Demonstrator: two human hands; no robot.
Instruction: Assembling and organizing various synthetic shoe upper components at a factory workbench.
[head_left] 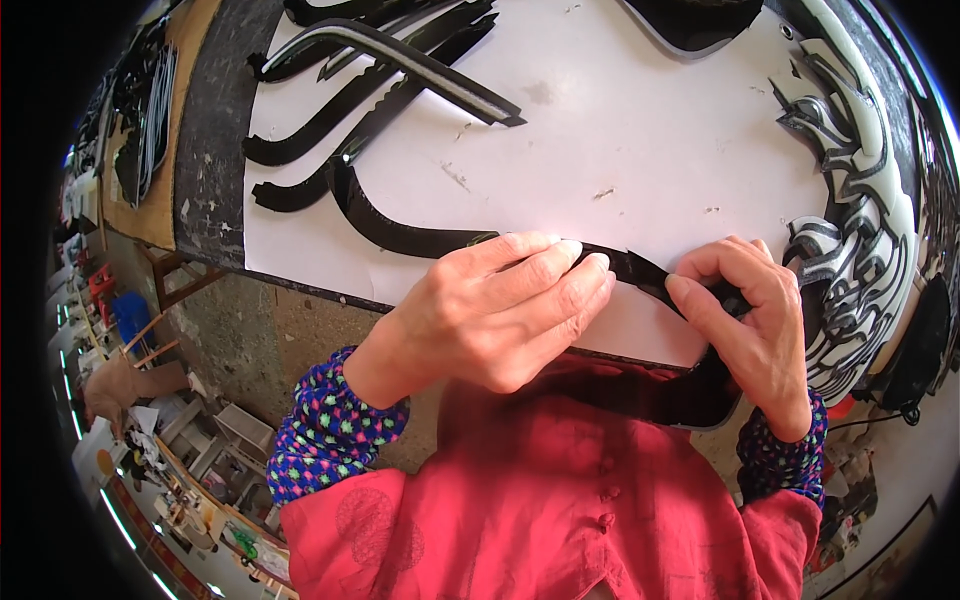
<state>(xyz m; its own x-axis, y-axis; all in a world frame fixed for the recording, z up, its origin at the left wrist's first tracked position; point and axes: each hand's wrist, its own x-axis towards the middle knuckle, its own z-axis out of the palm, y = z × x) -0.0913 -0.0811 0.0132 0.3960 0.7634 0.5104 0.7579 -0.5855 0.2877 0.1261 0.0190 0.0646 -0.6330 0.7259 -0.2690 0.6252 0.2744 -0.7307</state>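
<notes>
A long, glossy black curved strip (405,236) lies along the near edge of the white tabletop (660,135), its wide far end bending toward my body at the right. My left hand (505,300) presses down over the middle of it, fingers together and thumb hidden. Farther right, my right hand (745,305) pinches the strip between thumb and bent fingers. The dark end of the strip hangs past the table edge below my right hand, in front of my red garment. Whether a smaller piece sits under my left fingertips I cannot make out.
Several black curved strips (320,130) are heaped at the upper left, one with a pale stripe crossing on top. Another black piece (695,20) lies at the far edge. Many white-and-black curved pieces (850,200) are piled at the right. A brown board (150,215) stands left.
</notes>
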